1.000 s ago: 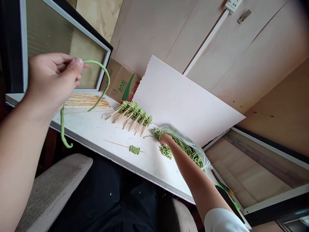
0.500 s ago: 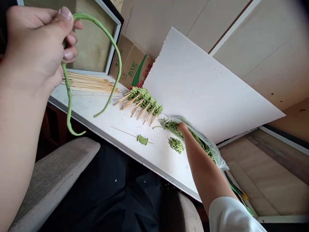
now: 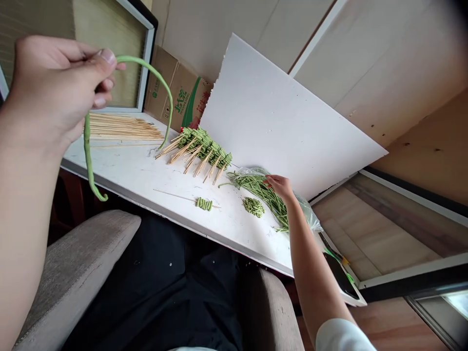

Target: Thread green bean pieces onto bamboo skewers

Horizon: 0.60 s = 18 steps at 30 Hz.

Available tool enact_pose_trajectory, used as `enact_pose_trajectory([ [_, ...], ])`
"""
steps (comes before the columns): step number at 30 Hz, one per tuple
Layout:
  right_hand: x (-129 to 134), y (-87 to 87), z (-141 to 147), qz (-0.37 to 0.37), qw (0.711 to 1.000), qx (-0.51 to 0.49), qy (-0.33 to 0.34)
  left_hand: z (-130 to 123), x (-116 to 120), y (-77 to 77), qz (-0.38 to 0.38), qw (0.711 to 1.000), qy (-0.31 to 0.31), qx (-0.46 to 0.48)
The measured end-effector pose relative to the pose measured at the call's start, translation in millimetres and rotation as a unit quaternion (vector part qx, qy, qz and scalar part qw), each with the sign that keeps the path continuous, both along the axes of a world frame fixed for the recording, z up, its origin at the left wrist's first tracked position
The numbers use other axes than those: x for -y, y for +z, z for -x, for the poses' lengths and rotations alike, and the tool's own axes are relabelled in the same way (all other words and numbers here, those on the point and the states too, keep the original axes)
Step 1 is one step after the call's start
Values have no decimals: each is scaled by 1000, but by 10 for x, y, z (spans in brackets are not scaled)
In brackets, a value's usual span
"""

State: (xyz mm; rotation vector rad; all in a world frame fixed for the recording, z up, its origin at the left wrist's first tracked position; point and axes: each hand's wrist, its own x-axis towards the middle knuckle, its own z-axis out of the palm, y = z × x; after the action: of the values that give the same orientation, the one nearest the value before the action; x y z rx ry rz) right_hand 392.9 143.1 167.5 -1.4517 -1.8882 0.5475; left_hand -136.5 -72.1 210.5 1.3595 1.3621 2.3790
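**Long Green Bean point(image 3: 166, 87) Dangles Near Bench point(image 3: 234, 239) Edge**

My left grip point(image 3: 111, 62) pinches the bean at near left; a slack pinch could drop it off the edge. At right, my right grip point(image 3: 269, 181) reaches over the bean heap point(image 3: 261, 192) by the plastic bag point(image 3: 310, 217), its hold unclear; snagged strands could scatter the cut pieces point(image 3: 253, 207) just nearer.

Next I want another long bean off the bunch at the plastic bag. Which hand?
Right, I'd say: the right hand is at the long beans; the left hand is raised away from them, pinching a single bean.
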Motion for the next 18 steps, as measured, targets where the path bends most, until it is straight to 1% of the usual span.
enact_pose_trajectory([
  [1, 123, 16, -24, -20, 998, -62, 0, -44, 18, 8, -28, 999, -42, -14],
  [2, 247, 27, -50, -41, 991, -125, -5, -94, 39, 20, -51, 996, -70, -20],
  [4, 488, 40, -110, -67, 972, -221, -28, -211, 87, 55, -65, 994, -90, -13],
  [6, 703, 39, -188, -60, 963, -257, -48, -338, 139, 97, -51, 994, -95, 2],
  [9, 962, 4, -334, -3, 975, -220, -36, -511, 198, 136, -14, 994, -105, 16],
  [12, 1147, -59, -465, 50, 985, -164, -14, -666, 222, 133, 24, 993, -117, 1],
  [14, 1239, -73, -491, 80, 986, -148, 9, -777, 232, 121, 29, 988, -152, 6],
  [16, 1330, -39, -429, 84, 984, -153, 41, -900, 243, 108, 38, 982, -186, 8],
  [18, 1440, 27, -261, 49, 979, -180, 77, -1027, 252, 90, 62, 979, -196, -6],
])
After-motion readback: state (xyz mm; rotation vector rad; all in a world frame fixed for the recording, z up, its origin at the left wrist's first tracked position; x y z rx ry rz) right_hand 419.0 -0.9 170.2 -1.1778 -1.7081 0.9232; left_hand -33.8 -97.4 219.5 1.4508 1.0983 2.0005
